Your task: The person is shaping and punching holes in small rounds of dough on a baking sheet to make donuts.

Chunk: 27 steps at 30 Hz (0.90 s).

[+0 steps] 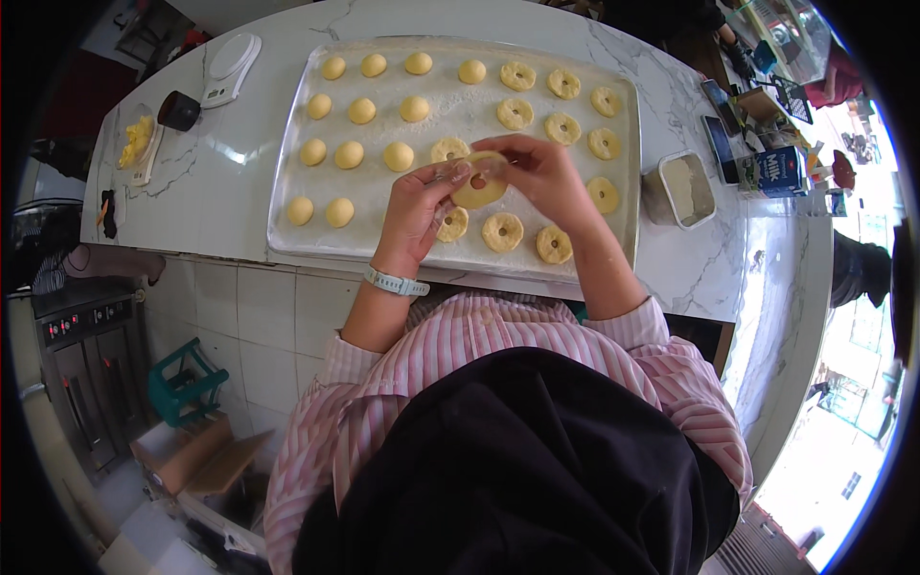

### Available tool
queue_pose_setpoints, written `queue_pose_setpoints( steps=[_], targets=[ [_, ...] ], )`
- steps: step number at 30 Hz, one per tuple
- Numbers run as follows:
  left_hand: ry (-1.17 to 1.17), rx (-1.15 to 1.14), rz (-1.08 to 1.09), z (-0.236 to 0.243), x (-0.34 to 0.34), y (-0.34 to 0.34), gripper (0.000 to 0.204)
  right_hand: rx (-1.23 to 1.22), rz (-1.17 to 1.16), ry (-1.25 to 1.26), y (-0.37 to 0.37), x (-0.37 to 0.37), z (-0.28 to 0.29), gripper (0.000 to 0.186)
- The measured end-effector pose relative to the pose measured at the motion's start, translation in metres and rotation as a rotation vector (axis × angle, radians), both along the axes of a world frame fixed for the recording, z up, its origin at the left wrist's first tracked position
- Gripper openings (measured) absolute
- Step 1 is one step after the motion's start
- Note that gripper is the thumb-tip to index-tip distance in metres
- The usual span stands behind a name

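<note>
Between my two hands a pale yellow dough ring (482, 193) is held up over the tray, its hole showing. My left hand (419, 206) pinches the ring's left side, thumb and fingers closed on it. On the other side my right hand (542, 177) grips its upper right edge with bent fingers. Below lies a large floured metal baking tray (287, 182). Round dough balls (349, 154) sit in rows on its left part. Flattened dough rings (502, 232) with small holes lie on the right part and just under my hands.
Right of the tray stands a metal tin of flour (678, 190), with a milk carton (770, 172) beyond. At the left are a white kitchen scale (231, 69), a dark cup (178, 111) and a bowl of yellow pieces (137, 144). A green stool (187, 381) stands below the counter.
</note>
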State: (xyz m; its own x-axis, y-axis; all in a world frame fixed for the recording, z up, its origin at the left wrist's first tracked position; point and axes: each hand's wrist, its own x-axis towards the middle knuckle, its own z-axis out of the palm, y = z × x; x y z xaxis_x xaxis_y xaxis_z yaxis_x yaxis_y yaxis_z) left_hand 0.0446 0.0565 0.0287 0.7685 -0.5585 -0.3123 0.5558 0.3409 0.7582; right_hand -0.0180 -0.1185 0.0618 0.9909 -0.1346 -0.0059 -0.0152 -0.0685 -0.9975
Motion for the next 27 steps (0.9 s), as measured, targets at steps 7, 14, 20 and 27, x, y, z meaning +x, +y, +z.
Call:
queue_pose_setpoints(
  steps=[7, 14, 20, 27],
  targets=[
    [-0.013, -0.022, 0.068, 0.000, -0.011, -0.018, 0.024, -0.055, -0.039, 0.143, -0.025, -0.008, 0.006, 0.025],
    [-0.022, 0.029, 0.117, 0.003, -0.014, -0.026, 0.024, -0.015, 0.072, 0.046, -0.034, -0.010, -0.004, 0.027],
    [-0.061, 0.141, -0.053, 0.005, -0.009, -0.032, 0.026, -0.028, 0.076, 0.023, -0.042, -0.004, -0.003, 0.027],
    [-0.060, 0.113, 0.029, 0.010, -0.006, -0.035, 0.026, 0.032, 0.044, 0.066, -0.045, 0.004, 0.000, 0.025]
  ],
)
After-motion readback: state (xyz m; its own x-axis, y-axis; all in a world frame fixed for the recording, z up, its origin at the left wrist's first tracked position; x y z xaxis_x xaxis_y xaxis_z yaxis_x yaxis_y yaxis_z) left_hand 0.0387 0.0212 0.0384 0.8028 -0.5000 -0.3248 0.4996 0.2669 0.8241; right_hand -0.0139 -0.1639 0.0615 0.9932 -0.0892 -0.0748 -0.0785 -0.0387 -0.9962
